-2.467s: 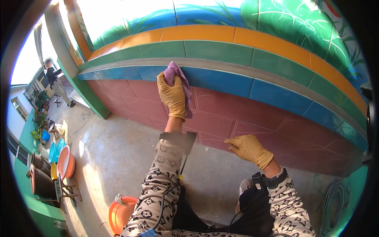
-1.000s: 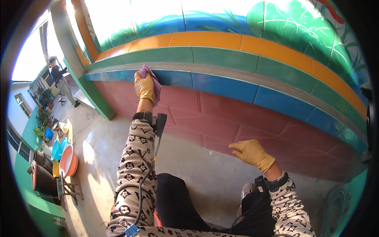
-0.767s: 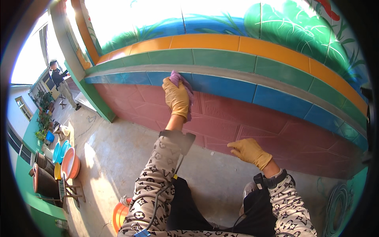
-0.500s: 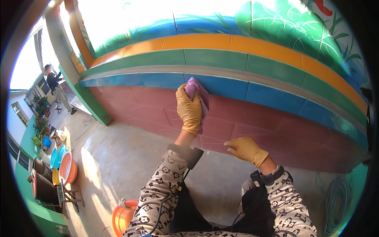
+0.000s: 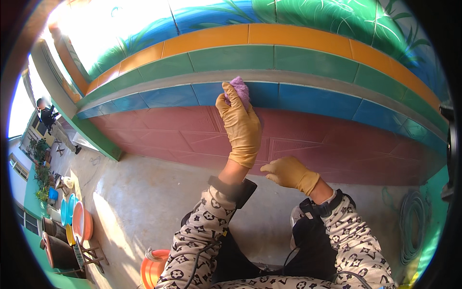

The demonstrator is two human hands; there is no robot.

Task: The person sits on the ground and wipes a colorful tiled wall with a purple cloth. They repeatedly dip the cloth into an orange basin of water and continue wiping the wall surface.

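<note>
Left hand (image 5: 240, 127) — yellow glove, arm stretched up and forward, palm flat to the wall (image 5: 308, 139). It presses a purple cloth (image 5: 239, 89) against the blue tile band (image 5: 168, 96); the cloth shows only above the fingertips, bunched under them, at the top edge of the blue band just below the grey ledge (image 5: 144, 84). Fingers are closed over the cloth, holding it to the tile.

Right hand (image 5: 288, 172) — also yellow-gloved, lower and to the right, holding nothing. Fingers loosely spread, narrow gap between them, tips resting on or just off the maroon tiles (image 5: 192, 139); contact cannot be told for sure.

Wall bands, top to bottom: painted green leaves on blue, orange, green, grey ledge, blue, maroon. The maroon tiles meet a concrete floor (image 5: 125, 202).

Both forearms wear patterned sleeves (image 5: 202, 241), cream with dark marks. A dark strap sits at each wrist.

Around: an orange bucket (image 5: 151, 267) at the lower edge, near the left elbow. A coiled green hose (image 5: 409, 226) lies on the floor at far right. At far left, well apart — stacked basins (image 5: 77, 221) in blue, yellow and pink-orange, potted plants (image 5: 41, 173), and another person (image 5: 48, 115) standing beside a green pillar (image 5: 91, 135).
</note>
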